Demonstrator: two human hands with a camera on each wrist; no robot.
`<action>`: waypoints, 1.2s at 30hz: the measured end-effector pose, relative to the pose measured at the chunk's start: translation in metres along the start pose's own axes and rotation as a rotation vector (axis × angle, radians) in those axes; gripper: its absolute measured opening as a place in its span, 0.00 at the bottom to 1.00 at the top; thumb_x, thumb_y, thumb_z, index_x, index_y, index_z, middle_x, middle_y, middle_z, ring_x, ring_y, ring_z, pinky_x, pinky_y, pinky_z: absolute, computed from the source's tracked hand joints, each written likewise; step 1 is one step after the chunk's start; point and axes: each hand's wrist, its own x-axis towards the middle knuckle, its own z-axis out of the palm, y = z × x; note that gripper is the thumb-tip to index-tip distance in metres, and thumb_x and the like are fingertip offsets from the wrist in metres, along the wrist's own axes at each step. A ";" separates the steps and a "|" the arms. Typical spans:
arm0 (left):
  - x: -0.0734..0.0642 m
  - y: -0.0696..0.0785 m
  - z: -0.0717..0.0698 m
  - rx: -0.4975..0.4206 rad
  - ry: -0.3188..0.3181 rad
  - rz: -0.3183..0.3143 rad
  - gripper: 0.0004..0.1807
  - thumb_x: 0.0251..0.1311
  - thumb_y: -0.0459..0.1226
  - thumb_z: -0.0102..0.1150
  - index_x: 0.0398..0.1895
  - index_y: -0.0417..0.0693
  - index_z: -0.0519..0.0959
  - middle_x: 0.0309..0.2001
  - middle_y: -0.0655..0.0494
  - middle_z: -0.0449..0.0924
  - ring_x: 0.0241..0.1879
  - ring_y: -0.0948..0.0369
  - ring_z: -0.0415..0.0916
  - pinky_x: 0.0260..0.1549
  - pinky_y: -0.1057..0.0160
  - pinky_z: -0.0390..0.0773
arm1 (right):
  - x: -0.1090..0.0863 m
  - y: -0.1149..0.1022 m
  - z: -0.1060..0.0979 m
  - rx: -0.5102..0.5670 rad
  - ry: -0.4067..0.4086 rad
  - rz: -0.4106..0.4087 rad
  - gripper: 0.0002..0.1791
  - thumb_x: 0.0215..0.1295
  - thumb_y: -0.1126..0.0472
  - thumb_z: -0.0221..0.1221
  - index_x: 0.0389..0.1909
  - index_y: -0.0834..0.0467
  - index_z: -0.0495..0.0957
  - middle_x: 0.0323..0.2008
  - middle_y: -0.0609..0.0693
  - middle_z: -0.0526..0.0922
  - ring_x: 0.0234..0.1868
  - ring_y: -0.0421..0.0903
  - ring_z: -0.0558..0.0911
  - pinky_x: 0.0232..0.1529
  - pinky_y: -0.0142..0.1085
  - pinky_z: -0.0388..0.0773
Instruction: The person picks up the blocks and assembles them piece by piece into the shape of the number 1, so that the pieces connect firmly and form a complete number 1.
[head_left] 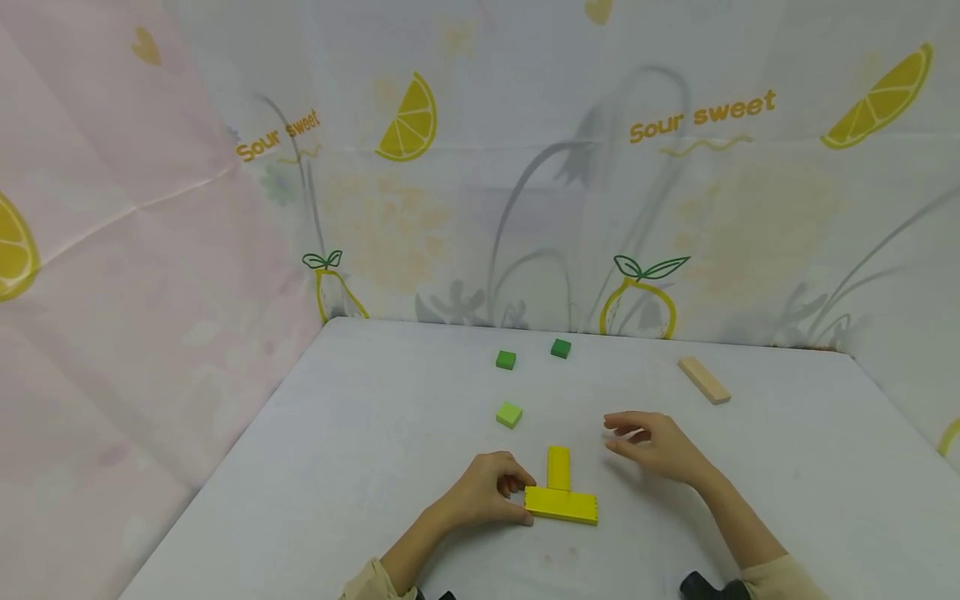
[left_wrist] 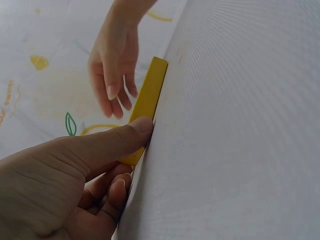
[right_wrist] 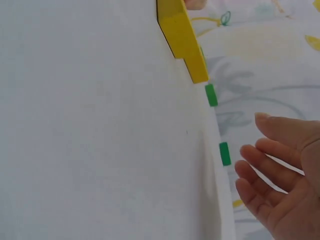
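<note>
Two flat yellow blocks lie in a T on the white table. The wide yellow block [head_left: 561, 505] runs crosswise, and a narrower yellow block [head_left: 558, 467] extends from its far side. At the wide block's left end, my left hand [head_left: 487, 492] pinches it between thumb and fingers; in the left wrist view the thumb [left_wrist: 135, 131] lies along its near face. My right hand [head_left: 651, 446] hovers to the right of the T, holding nothing, fingers loosely bent and apart from the blocks. Its spread fingers [right_wrist: 270, 170] also show in the right wrist view.
Beyond the T lies a light green block [head_left: 509, 415]. Farther back are a mid-green block [head_left: 506, 360] and a dark green block [head_left: 561, 348]. A plain wooden plank [head_left: 704, 380] lies at the back right. Printed cloth [head_left: 480, 208] hangs behind the white table [head_left: 337, 467].
</note>
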 end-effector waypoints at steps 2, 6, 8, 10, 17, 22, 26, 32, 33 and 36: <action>0.000 0.000 0.000 -0.001 0.001 0.001 0.18 0.38 0.33 0.77 0.36 0.39 0.84 0.29 0.60 0.76 0.27 0.72 0.68 0.29 0.73 0.74 | -0.001 0.003 -0.006 -0.019 0.038 0.011 0.17 0.60 0.64 0.62 0.47 0.70 0.77 0.43 0.61 0.82 0.39 0.49 0.81 0.39 0.35 0.80; 0.000 0.001 0.000 0.002 0.002 0.001 0.18 0.38 0.33 0.77 0.36 0.39 0.84 0.29 0.60 0.76 0.27 0.72 0.68 0.29 0.74 0.74 | -0.003 0.012 -0.016 -0.040 0.120 0.026 0.17 0.57 0.67 0.63 0.46 0.71 0.78 0.42 0.61 0.83 0.38 0.46 0.81 0.37 0.33 0.79; 0.000 0.000 0.000 -0.001 0.002 0.000 0.18 0.38 0.33 0.76 0.36 0.39 0.84 0.29 0.60 0.76 0.27 0.72 0.68 0.29 0.73 0.74 | -0.004 0.018 -0.021 -0.054 0.164 0.043 0.16 0.57 0.67 0.64 0.46 0.71 0.78 0.41 0.61 0.83 0.38 0.42 0.81 0.37 0.31 0.79; 0.000 -0.001 0.000 -0.005 0.002 0.000 0.18 0.38 0.33 0.76 0.37 0.39 0.84 0.29 0.60 0.76 0.27 0.72 0.68 0.29 0.73 0.74 | -0.005 0.023 -0.027 -0.054 0.200 0.062 0.16 0.57 0.67 0.63 0.45 0.71 0.78 0.41 0.62 0.83 0.38 0.37 0.80 0.37 0.28 0.78; 0.000 -0.001 0.000 -0.010 0.002 0.001 0.18 0.38 0.33 0.76 0.37 0.39 0.84 0.29 0.60 0.76 0.28 0.72 0.68 0.30 0.73 0.74 | -0.009 0.034 -0.043 -0.024 0.282 0.128 0.16 0.58 0.66 0.63 0.45 0.72 0.78 0.41 0.65 0.82 0.38 0.24 0.76 0.38 0.18 0.72; 0.000 -0.002 0.000 -0.012 0.002 -0.003 0.18 0.38 0.33 0.76 0.37 0.39 0.84 0.29 0.62 0.75 0.27 0.72 0.68 0.29 0.73 0.74 | -0.010 0.041 -0.050 -0.002 0.306 0.149 0.17 0.59 0.66 0.62 0.45 0.74 0.78 0.41 0.67 0.82 0.36 0.23 0.76 0.37 0.17 0.72; 0.000 -0.002 0.000 -0.020 0.000 -0.006 0.19 0.38 0.34 0.76 0.37 0.39 0.84 0.28 0.63 0.75 0.28 0.72 0.68 0.30 0.73 0.74 | -0.013 0.047 -0.055 -0.003 0.306 0.207 0.19 0.61 0.63 0.62 0.48 0.73 0.77 0.44 0.67 0.81 0.36 0.21 0.75 0.36 0.18 0.72; -0.001 -0.001 0.000 -0.023 0.000 -0.002 0.19 0.38 0.34 0.76 0.37 0.39 0.84 0.29 0.62 0.75 0.28 0.72 0.68 0.30 0.73 0.74 | -0.014 0.054 -0.063 -0.012 0.329 0.225 0.19 0.60 0.64 0.62 0.46 0.74 0.77 0.42 0.67 0.81 0.35 0.21 0.75 0.35 0.17 0.71; -0.001 -0.001 0.000 -0.022 0.000 -0.001 0.19 0.38 0.34 0.76 0.37 0.39 0.84 0.29 0.62 0.75 0.28 0.72 0.68 0.30 0.73 0.74 | -0.013 0.055 -0.064 -0.014 0.335 0.225 0.19 0.60 0.64 0.62 0.46 0.75 0.77 0.41 0.67 0.82 0.35 0.21 0.75 0.34 0.17 0.71; -0.001 -0.001 0.000 -0.019 0.000 -0.002 0.18 0.38 0.34 0.76 0.37 0.39 0.84 0.29 0.61 0.76 0.28 0.72 0.68 0.30 0.73 0.74 | -0.013 0.058 -0.068 -0.014 0.352 0.239 0.19 0.60 0.64 0.62 0.46 0.75 0.77 0.39 0.62 0.84 0.34 0.20 0.74 0.34 0.16 0.70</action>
